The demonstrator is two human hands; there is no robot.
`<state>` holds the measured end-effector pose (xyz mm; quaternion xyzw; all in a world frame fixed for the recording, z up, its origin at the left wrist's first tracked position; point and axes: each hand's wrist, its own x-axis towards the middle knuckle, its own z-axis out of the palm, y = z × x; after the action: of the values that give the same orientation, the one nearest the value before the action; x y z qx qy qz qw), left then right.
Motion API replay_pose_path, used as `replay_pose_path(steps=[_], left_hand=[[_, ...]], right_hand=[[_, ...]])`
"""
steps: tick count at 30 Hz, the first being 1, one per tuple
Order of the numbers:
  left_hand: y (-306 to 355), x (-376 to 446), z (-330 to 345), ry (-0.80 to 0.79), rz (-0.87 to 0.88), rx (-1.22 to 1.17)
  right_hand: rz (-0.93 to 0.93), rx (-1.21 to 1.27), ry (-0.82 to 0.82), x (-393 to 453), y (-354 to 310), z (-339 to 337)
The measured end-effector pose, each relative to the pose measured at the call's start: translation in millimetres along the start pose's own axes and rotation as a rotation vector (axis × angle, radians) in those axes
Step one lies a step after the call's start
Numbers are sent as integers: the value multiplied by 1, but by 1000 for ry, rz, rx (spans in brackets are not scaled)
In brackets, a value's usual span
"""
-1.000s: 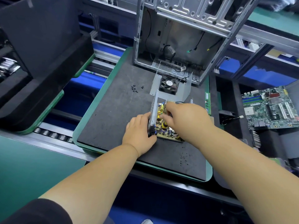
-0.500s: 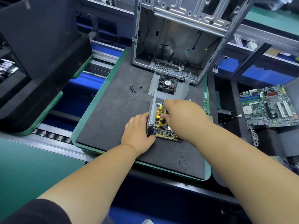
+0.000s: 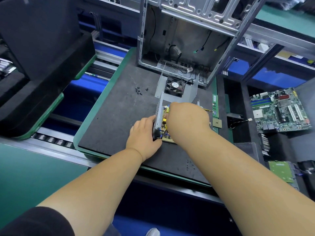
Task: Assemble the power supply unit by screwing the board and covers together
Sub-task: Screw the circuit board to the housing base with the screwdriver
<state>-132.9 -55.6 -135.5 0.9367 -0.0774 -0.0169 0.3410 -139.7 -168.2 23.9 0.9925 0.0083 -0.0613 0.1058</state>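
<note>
Right hand [image 3: 187, 120]: fingertips hidden beneath its own back, grasp unreadable. Board [image 3: 165, 116]: mostly covered by that hand. Computer chassis [image 3: 187, 40]: top cut by frame edge. Loose screws [image 3: 140, 90]: too small to count. Fan label [image 3: 175, 85]: unreadable.

Bare forearms, black left sleeve [image 3: 34, 222]

A factory assembly line under even, bright light: a dark grey foam-topped surface with a green rim [image 3: 102, 106] sits on a conveyor of silver metal rollers [image 3: 51, 140] over blue framing. A second green-rimmed pallet carrying bulky black foam blocks [image 3: 42, 48] stands to the left. A flat teal worktop [image 3: 25, 176] runs along the near edge, and aluminium rails [image 3: 281, 43] cross behind, bordering another teal bench [image 3: 289, 19].
</note>
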Motion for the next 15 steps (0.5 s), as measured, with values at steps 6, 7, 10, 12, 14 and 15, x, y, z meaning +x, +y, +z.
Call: replay_pose_path(steps=[6, 7, 10, 12, 14, 15], left_hand=[[-2, 0, 1, 8, 0, -20], [-3, -1, 2, 11, 6, -30], [-3, -3, 1, 14, 13, -48], [-1, -2, 1, 13, 1, -48], [1, -2, 2, 8, -19, -34], [2, -2, 2, 6, -32, -30]], right_hand=[[33, 43, 5, -2, 4, 6], [32, 57, 8, -4, 10, 8], [52, 236, 45, -13, 35, 14], [85, 377, 117, -22, 54, 17], [123, 518, 182, -33, 71, 23], [160, 616, 183, -38, 78, 26]])
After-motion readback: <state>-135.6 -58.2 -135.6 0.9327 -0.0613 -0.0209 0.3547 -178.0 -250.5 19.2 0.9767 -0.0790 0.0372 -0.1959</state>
